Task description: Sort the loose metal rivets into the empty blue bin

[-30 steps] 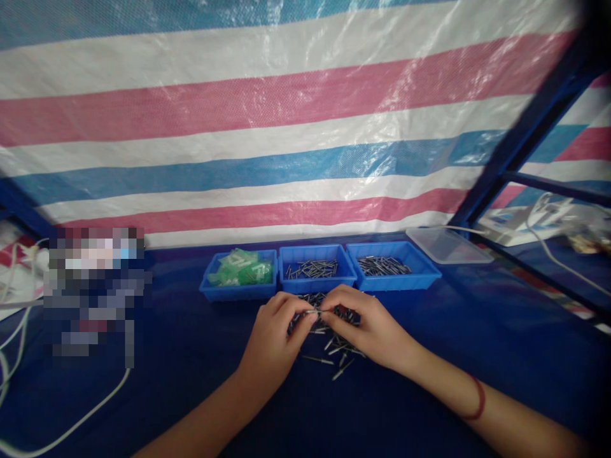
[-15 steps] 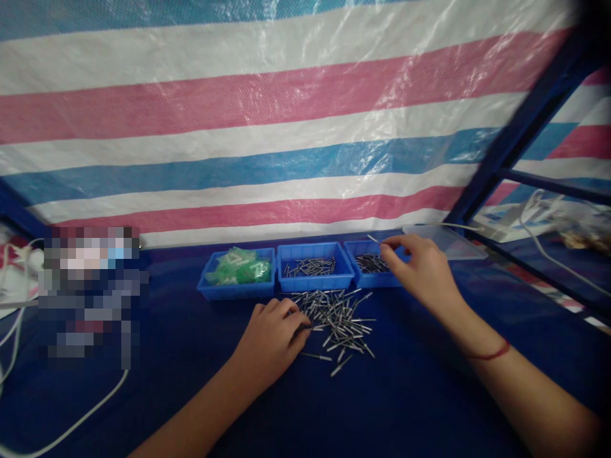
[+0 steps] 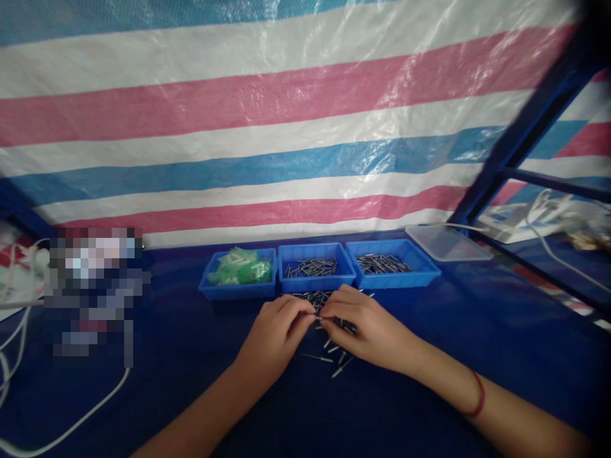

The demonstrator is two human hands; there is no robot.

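Observation:
Over a loose pile of blind rivets (image 3: 338, 366) on the blue table, my two hands meet fingertip to fingertip. My left hand (image 3: 273, 331) pinches one blind rivet (image 3: 317, 317) between thumb and forefinger. From the other side, the thumb and forefinger of my right hand (image 3: 365, 324) close on that same rivet; its far end is hidden by the fingers. Both hands cover much of the pile. Just behind it stand a middle blue bin (image 3: 317, 283) and a right blue bin (image 3: 401, 280), each with rivets inside.
A left blue bin (image 3: 238, 292) holds green-and-clear plastic packets (image 3: 241, 267). A clear plastic lid (image 3: 449, 243) lies behind the right bin. White cable (image 3: 90, 416) runs along the left side. Striped sheeting (image 3: 267, 127) hangs behind, and a dark frame post (image 3: 529, 114) rises at right.
My right hand has come from above the right bin, left and nearer, to the pile, uncovering that bin. My left hand has lifted a rivet slightly, and the fingertips of both hands now meet.

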